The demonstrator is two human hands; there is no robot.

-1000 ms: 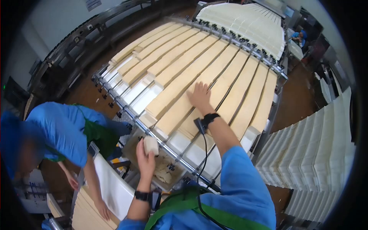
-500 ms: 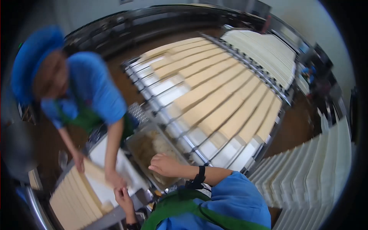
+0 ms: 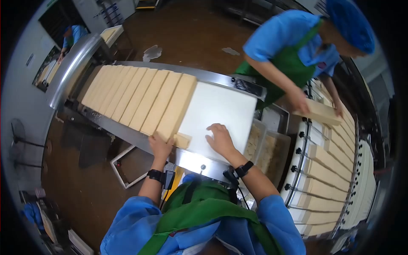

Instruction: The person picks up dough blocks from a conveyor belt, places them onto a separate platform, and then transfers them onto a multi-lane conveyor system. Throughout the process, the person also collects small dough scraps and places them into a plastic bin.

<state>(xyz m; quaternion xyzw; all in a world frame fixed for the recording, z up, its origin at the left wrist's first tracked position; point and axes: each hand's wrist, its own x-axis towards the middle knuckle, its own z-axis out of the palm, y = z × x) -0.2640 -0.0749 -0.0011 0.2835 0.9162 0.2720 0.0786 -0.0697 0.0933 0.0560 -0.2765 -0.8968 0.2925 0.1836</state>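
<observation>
A row of long cream-coloured slabs [image 3: 140, 93], leaning against one another, covers the left part of the conveyor. My left hand [image 3: 160, 148] grips the near end of the rightmost slab [image 3: 180, 100], fingers and thumb around its corner. Beside that thumb lies a small cream-coloured offcut [image 3: 182, 140]. Over the white belt surface [image 3: 223, 102], my right hand [image 3: 221, 139] has its fingers apart and holds nothing. At the right, a co-worker's two hands hold another long slab [image 3: 319, 112] above the slatted rack.
The slatted rack [image 3: 293, 169] with more slabs stands to my right. Bins of pale scraps [image 3: 267, 155] sit between it and the conveyor. A co-worker [image 3: 293, 46] stands at the far side. A metal hood [image 3: 76, 68] arches over the conveyor's left end.
My view has swung left from the rack to the conveyor. My left hand has moved onto the slab row and my right hand over the belt. The co-worker now holds a slab by the rack.
</observation>
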